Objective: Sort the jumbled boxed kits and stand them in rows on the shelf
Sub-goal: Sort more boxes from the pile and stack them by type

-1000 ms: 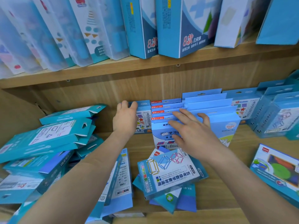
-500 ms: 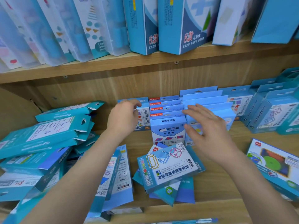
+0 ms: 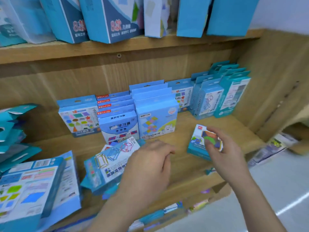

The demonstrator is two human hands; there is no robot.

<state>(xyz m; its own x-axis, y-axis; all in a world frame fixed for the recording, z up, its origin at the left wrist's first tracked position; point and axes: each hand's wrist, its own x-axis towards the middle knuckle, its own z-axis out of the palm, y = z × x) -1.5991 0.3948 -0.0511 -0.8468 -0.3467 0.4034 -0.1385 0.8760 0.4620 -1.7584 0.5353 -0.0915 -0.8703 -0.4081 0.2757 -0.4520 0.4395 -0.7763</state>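
Note:
My right hand (image 3: 222, 148) grips a small blue kit box with a green and orange picture (image 3: 199, 144), tilted up off the wooden shelf (image 3: 184, 131) at the right. My left hand (image 3: 150, 164) hovers with loosely curled fingers, holding nothing, over a flat-lying kit with a frame drawing (image 3: 107, 163). Behind them, blue kits stand in rows: a shapes box (image 3: 78, 118), a stack of boxes with red labels (image 3: 117, 121), and a checkered box (image 3: 155, 119). Taller teal kits (image 3: 222, 96) stand at the far right.
Jumbled teal boxes (image 3: 11, 131) pile up at the left, and a large flat box (image 3: 31, 186) lies at the front left. Tall boxes (image 3: 107, 19) line the upper shelf. A lower shelf (image 3: 167, 213) holds more items. The floor shows at the right.
Both hands left the standing rows. My right hand swung right and picked up the small box with the green picture; my left hand dropped toward the flat kit. The view turned right.

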